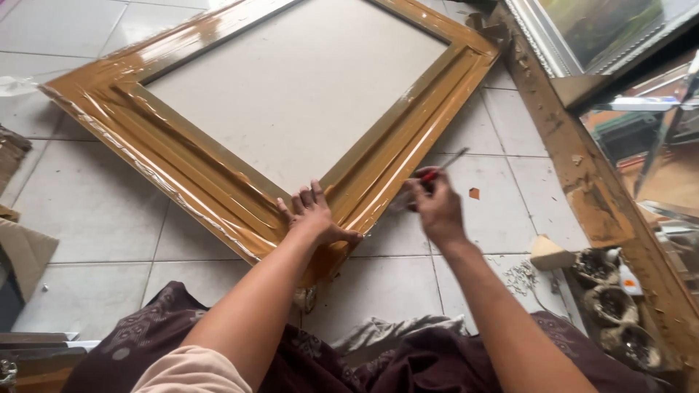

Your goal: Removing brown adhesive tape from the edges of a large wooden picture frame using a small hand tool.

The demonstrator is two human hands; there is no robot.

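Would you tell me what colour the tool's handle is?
Red, seen in the head view: the tool is gripped by the right hand.

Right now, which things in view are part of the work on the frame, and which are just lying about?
In use:
- large brown wooden picture frame wrapped in clear plastic, lying on the white tiled floor
- left hand pressing on its near corner
- right hand gripping a thin red-handled tool

Lying about:
- cardboard pieces at left
- worn wooden frame at right
- small pale block
- dirty small pots

The picture frame (218, 167) lies on the tiled floor (95, 211), one corner toward the person. The left hand (314, 216) rests on that corner; the right hand (435, 207), just right of it, holds a tool (444, 166).
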